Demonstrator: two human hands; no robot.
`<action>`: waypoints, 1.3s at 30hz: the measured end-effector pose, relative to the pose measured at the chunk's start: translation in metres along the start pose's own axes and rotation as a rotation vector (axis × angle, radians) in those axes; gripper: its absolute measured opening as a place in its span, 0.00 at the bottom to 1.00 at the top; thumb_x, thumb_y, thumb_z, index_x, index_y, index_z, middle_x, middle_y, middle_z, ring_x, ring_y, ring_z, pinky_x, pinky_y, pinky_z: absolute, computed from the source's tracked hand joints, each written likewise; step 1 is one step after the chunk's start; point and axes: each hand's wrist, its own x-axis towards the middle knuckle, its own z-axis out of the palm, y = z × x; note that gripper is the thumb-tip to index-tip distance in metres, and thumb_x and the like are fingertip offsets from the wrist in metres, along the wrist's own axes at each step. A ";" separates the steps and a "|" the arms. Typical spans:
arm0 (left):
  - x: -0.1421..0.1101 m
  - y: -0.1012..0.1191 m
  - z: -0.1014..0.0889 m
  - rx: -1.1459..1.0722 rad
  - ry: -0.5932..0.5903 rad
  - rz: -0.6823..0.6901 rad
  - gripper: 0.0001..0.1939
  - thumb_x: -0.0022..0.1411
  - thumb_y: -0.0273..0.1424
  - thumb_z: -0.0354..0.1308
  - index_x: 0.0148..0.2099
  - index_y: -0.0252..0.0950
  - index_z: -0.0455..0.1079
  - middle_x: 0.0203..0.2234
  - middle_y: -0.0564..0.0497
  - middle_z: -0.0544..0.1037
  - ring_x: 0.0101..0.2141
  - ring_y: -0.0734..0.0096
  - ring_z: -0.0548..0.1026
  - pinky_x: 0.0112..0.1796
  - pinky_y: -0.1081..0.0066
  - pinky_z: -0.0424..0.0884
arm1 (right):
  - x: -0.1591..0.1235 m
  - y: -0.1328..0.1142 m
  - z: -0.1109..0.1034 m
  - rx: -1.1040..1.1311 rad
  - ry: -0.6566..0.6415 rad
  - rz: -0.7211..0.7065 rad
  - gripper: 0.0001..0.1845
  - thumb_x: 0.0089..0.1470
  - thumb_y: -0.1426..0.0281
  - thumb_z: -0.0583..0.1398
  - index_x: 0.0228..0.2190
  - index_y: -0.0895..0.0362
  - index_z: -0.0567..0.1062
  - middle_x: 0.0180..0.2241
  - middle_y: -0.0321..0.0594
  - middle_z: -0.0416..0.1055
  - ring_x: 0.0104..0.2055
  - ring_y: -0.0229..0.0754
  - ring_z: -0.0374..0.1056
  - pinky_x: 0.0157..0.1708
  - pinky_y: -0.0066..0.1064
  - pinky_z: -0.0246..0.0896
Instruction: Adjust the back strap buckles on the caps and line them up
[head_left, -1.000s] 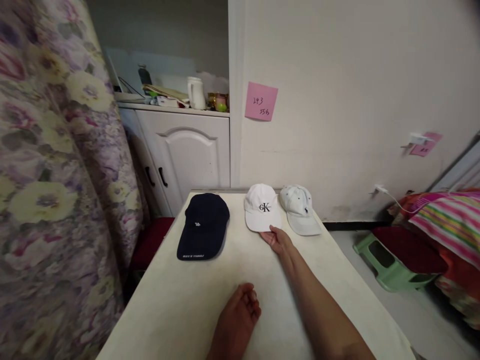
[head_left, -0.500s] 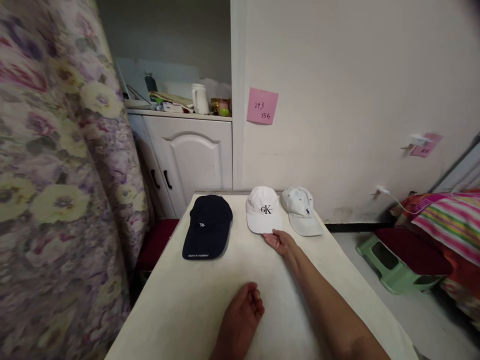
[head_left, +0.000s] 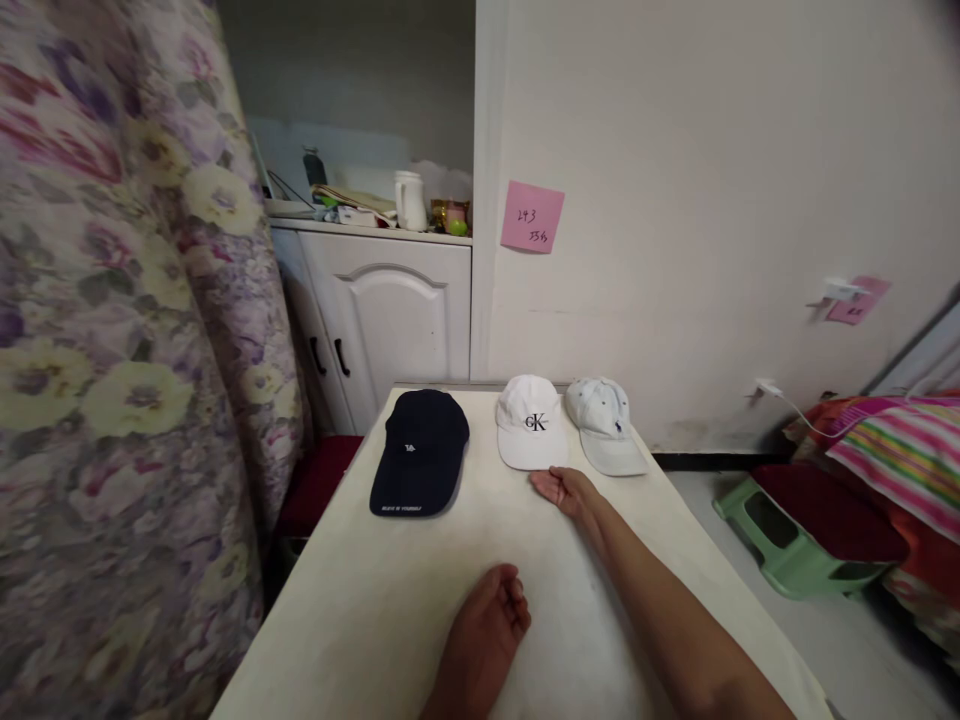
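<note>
White cap, marked "CK", lay on the table between navy and pale caps, brim and long axis toward the viewer; right hand, loosely open, was at its brim; left hand was half-curled. Pink note read "243".

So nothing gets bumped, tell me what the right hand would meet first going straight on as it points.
Probably the brim of the white GK cap, just beyond the right hand; height is unclear, so it might pass over.
</note>
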 end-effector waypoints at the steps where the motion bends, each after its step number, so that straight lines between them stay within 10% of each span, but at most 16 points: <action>1: -0.001 0.000 0.000 0.000 0.004 0.000 0.06 0.65 0.23 0.57 0.35 0.30 0.74 0.26 0.49 0.75 0.27 0.73 0.74 0.31 0.73 0.71 | -0.001 0.001 0.000 -0.027 0.001 -0.011 0.18 0.63 0.65 0.60 0.52 0.58 0.71 0.51 0.46 0.70 0.47 0.47 0.72 0.45 0.44 0.72; 7: -0.004 0.001 0.004 0.015 0.016 -0.003 0.05 0.65 0.23 0.58 0.35 0.30 0.74 0.25 0.49 0.75 0.26 0.73 0.74 0.31 0.73 0.70 | -0.012 0.018 0.003 -0.213 0.007 -0.153 0.16 0.63 0.65 0.60 0.50 0.59 0.72 0.49 0.44 0.72 0.44 0.45 0.73 0.42 0.42 0.73; 12: -0.003 0.001 0.004 0.017 -0.006 0.002 0.07 0.67 0.23 0.56 0.35 0.30 0.74 0.25 0.49 0.75 0.26 0.74 0.74 0.32 0.73 0.70 | -0.049 0.044 -0.001 -0.389 -0.038 -0.380 0.10 0.57 0.67 0.65 0.30 0.61 0.73 0.26 0.36 0.75 0.26 0.37 0.72 0.28 0.28 0.67; 22: 0.001 -0.003 0.000 0.033 -0.074 0.022 0.07 0.65 0.25 0.58 0.35 0.30 0.76 0.25 0.49 0.76 0.26 0.74 0.74 0.31 0.74 0.70 | -0.135 0.095 -0.064 -0.852 -0.161 -0.742 0.13 0.58 0.60 0.58 0.28 0.56 0.71 0.23 0.35 0.71 0.20 0.36 0.61 0.22 0.28 0.54; 29: -0.002 0.002 -0.007 0.028 -0.083 0.143 0.03 0.62 0.25 0.63 0.39 0.31 0.76 0.29 0.48 0.79 0.29 0.73 0.77 0.34 0.74 0.73 | -0.121 0.099 -0.073 -0.823 -0.179 -0.699 0.16 0.59 0.56 0.57 0.30 0.56 0.70 0.24 0.35 0.70 0.20 0.37 0.62 0.22 0.29 0.55; 39: 0.000 0.075 -0.025 0.087 0.067 0.594 0.20 0.62 0.21 0.59 0.56 0.36 0.68 0.42 0.43 0.81 0.38 0.66 0.81 0.38 0.69 0.77 | -0.123 0.093 -0.075 -0.716 -0.220 -0.637 0.17 0.56 0.55 0.60 0.31 0.57 0.71 0.25 0.36 0.72 0.20 0.36 0.62 0.22 0.28 0.55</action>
